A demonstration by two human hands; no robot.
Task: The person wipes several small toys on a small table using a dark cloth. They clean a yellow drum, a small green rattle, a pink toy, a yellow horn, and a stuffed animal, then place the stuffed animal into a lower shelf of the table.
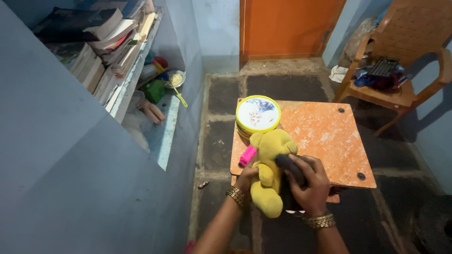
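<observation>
I had the yellow toy (269, 165) lying at the near edge of the small orange table (329, 141), its head up against the round tin (257, 114) and its legs hanging off toward me. My left hand (246, 178) was closed on the toy's side from underneath, steadying it so it would not slide off the edge. My right hand (308, 181) was wrapped shut round a dark object (288, 165) pressed against the toy's body — I could not tell what it was, only that it was dark and rounded. A pink item (247, 154) lay on the table just beside the toy's left arm, touching or nearly so.

The tin sat at the table's far left corner, its lid on — white with a yellow rim — so whatever it held was hidden. On the wall shelf (162, 136) to my left a small bowl (174, 79) held something pale and grainy. The chair (400, 51) beyond carried a heap of dark things.
</observation>
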